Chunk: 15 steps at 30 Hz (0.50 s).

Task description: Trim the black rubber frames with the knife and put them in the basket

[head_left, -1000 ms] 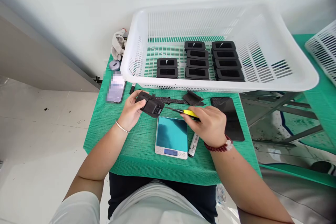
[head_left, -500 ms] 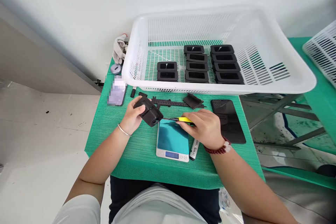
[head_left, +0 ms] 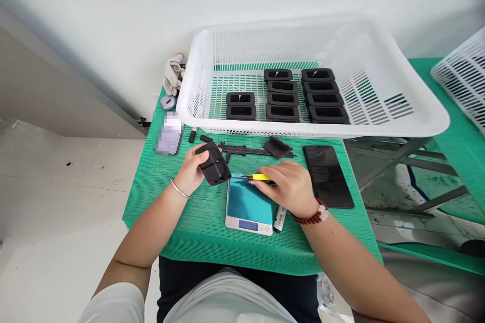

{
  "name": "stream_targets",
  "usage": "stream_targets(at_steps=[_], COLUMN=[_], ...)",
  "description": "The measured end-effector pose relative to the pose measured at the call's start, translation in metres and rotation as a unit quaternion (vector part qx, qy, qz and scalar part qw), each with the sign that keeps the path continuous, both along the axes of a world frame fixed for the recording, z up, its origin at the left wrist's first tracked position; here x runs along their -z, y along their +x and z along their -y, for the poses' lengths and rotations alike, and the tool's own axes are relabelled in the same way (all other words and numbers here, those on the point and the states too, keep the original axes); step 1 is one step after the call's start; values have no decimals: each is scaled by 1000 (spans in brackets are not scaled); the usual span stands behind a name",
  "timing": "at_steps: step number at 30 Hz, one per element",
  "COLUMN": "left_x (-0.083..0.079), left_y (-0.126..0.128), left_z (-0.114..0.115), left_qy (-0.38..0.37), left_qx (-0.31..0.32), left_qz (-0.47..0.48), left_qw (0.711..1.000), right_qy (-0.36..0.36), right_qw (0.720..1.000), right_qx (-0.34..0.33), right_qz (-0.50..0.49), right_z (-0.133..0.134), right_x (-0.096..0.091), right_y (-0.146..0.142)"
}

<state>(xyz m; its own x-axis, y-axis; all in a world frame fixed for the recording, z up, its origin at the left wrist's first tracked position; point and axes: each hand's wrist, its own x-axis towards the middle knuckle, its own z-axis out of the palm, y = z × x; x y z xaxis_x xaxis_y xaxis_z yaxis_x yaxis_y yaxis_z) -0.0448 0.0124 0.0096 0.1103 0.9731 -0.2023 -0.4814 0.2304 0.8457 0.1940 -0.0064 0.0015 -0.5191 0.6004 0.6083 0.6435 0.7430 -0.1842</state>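
My left hand (head_left: 192,170) is closed around a black plastic part (head_left: 215,166), its thumb pressing on the top face. The part is held tilted above the table, left of the scale. In my right hand (head_left: 290,185) is a slim tool with a yellow-and-black handle (head_left: 261,177) and a thin metal shaft; whether it is a knife or a screwdriver I cannot tell. The tool's tip meets or nearly meets the part's lower right edge. Beneath it sits a digital scale (head_left: 249,207) with a blue-green pan. A marker (head_left: 280,218) lies beside the scale, under my right hand.
A white basket (head_left: 310,128) holding several black framed parts stands behind. Before it lie a caliper (head_left: 246,150) and a black piece (head_left: 278,147). A dark phone-like slab (head_left: 329,175) is at right. At left are another phone (head_left: 172,133), a round case (head_left: 168,102) and a glove (head_left: 174,73).
My left hand has turned the black part, so its lower end points further down. My right hand and the tool have shifted slightly left and down, following the part's edge.
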Motion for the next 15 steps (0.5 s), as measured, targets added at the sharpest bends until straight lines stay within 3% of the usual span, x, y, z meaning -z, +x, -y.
stream_targets(at_steps=[4, 9, 15], left_x=[-2, -5, -4], left_y=[-2, 2, 2], left_z=[0, 3, 2], left_qy=[-27, -73, -74], left_qx=[24, 49, 26], left_qz=[-13, -9, -1], left_qw=[999, 996, 997], right_qy=[-5, 14, -20], right_qw=[1000, 998, 999], right_qx=[-2, 61, -45], right_qz=[6, -8, 6], right_z=[0, -3, 1], right_x=[2, 3, 2], right_y=[-1, 6, 2])
